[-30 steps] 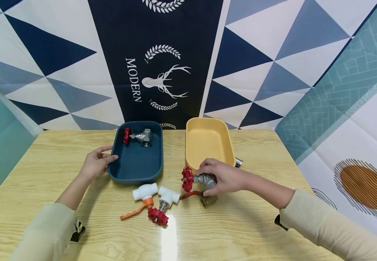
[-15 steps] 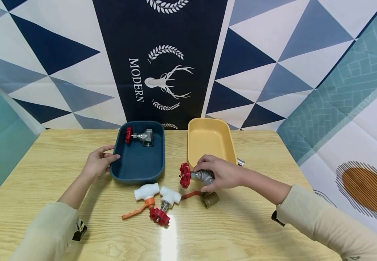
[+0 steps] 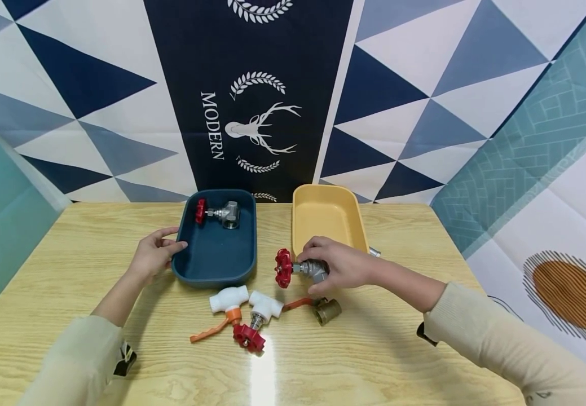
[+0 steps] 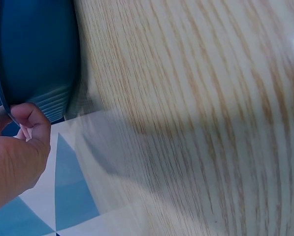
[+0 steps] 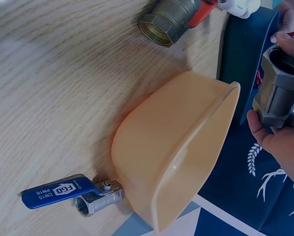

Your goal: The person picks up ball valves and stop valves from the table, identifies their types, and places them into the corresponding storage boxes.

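My right hand grips a metal globe-type valve by its body, raised over the table just in front of the yellow bin. Its red handwheel points left. In the right wrist view, fingers and thumb hold opposite ends of the valve body, with its threaded opening showing. My left hand pinches the left rim of the dark blue bin, thumb over the inside. A similar valve with a red handwheel lies inside that bin. The yellow bin stands to the right.
In front of the bins lie a white valve with an orange lever, a white valve with a red handwheel and a brass valve with a red lever. A blue-lever ball valve lies beside the yellow bin. A patterned wall backs the table.
My right hand has lifted the valve slightly and shifted it left, away from the brass valve, which shows more fully. My left hand stays on the blue bin's rim.
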`<state>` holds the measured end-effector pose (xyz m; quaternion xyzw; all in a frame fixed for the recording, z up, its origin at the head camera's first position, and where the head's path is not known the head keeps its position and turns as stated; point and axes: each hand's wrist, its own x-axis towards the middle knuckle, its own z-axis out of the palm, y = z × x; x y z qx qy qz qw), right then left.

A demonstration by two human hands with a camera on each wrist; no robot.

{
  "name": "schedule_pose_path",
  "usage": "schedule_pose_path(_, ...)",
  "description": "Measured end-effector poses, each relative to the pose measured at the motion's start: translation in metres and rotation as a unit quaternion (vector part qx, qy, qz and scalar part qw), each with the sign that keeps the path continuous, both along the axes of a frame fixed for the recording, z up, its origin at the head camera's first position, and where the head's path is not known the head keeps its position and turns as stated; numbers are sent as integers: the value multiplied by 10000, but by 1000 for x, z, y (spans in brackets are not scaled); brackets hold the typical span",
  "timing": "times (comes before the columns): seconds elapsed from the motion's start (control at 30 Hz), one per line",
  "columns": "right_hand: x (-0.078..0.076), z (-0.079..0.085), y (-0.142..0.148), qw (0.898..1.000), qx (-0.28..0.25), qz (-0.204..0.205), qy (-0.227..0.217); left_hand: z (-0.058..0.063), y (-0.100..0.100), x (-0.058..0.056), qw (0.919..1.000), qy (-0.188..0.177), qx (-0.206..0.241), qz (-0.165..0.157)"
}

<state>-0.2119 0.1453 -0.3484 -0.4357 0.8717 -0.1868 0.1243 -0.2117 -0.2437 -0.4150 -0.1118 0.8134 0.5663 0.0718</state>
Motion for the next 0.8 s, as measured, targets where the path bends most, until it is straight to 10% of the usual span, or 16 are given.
schedule_pose_path(0.8, -14, 8, -22, 9998, 3, 164, 90, -4, -2, 0, 9996, 38, 264, 1)
